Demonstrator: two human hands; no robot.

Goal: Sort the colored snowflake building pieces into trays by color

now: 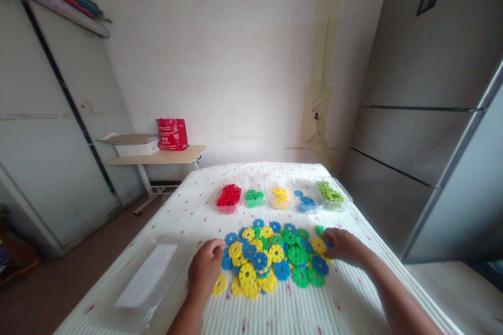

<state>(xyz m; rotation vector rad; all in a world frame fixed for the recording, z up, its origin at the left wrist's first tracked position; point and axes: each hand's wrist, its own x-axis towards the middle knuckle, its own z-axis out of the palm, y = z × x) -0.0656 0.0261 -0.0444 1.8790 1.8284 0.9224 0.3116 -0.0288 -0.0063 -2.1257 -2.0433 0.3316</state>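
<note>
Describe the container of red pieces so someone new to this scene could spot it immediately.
Start with the white ribbed table cover with small red marks. Beyond the pile of flower-shaped discs, find the row of five clear containers; the container of red pieces is at its left end. It alone in that row holds red.

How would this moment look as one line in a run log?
left hand: left edge of disc pile | right hand: pile's right edge | pile colours: blue, yellow, green | beyond pile: five clear containers
</note>
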